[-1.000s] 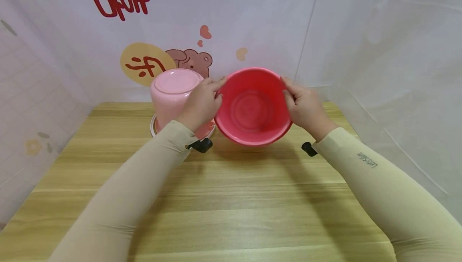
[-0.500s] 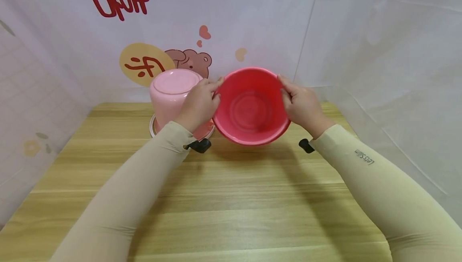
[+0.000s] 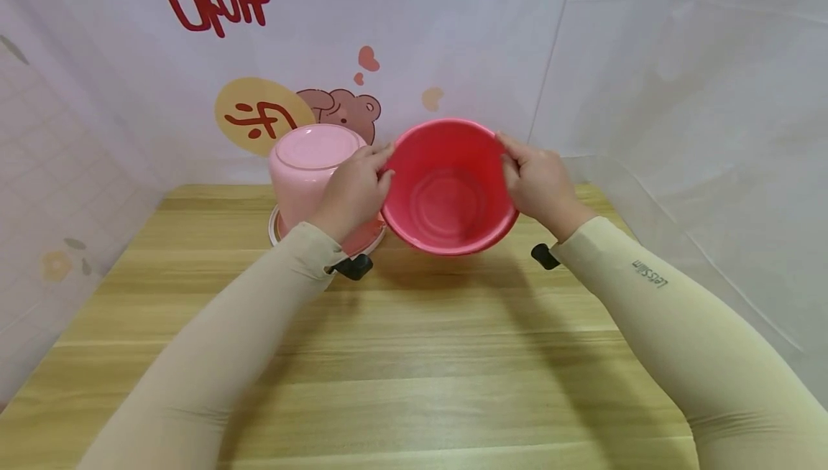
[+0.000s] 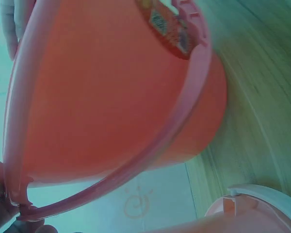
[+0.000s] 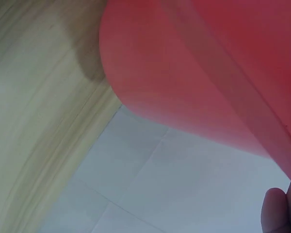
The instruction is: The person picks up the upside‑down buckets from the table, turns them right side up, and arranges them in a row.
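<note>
A red plastic bucket (image 3: 446, 197) is held tilted, its opening facing me, above the back part of the table. My left hand (image 3: 359, 186) grips its rim on the left, thumb towards the inside. On the opposite side my right hand (image 3: 540, 186) holds the rim. In the left wrist view, the bucket's handle (image 4: 150, 150) hangs along its outer wall, and a printed label (image 4: 169, 29) shows near the handle's grip. The right wrist view shows the bucket's smooth side (image 5: 150, 73) and a few fingertips (image 5: 274, 208).
A lighter pink bucket (image 3: 300, 182) stands upside down just left of the red one, partly behind my left hand. The wooden table (image 3: 414, 376) meets a white printed cloth (image 3: 491, 39) at the back and a plain one (image 3: 718, 118) on the right.
Both hands have shifted slightly left with the red bucket, and its lower rim has risen a little. Their hold on the rim stays the same; the pink bucket has not moved.
</note>
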Motion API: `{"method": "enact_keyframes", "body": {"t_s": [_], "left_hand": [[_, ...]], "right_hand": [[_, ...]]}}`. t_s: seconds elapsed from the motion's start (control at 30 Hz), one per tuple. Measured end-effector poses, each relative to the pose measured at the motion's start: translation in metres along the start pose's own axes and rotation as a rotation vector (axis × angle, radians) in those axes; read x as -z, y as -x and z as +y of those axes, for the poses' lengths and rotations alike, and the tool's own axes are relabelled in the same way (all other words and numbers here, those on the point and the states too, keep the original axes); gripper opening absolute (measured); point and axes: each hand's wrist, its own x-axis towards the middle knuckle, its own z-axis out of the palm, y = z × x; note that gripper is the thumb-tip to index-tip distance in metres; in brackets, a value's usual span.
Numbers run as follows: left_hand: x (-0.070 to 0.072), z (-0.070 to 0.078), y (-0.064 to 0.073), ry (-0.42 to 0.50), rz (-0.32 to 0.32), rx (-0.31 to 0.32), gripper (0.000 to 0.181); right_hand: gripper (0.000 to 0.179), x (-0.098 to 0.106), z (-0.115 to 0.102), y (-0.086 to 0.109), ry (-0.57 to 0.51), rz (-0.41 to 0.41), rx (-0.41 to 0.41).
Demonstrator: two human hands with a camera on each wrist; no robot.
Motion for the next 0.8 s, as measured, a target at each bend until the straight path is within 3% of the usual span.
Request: {"method": "enact_keyframes", "body": {"t_s": [0.23, 0.53, 0.8], "left_hand": [[-0.001, 0.000, 0.005, -0.050, -0.033, -0.084, 0.060], [-0.002, -0.003, 0.012, -0.045, -0.060, -0.175, 0.072], [-0.006, -0.005, 0.016, -0.039, -0.137, -0.185, 0.101]], "right_hand": [[0.042, -0.001, 0.005, -0.003, -0.058, -0.013, -0.097], [0.041, -0.003, 0.010, -0.006, -0.089, -0.037, -0.171], [0.046, -0.001, 0.013, -0.004, -0.073, -0.088, -0.206]]}}
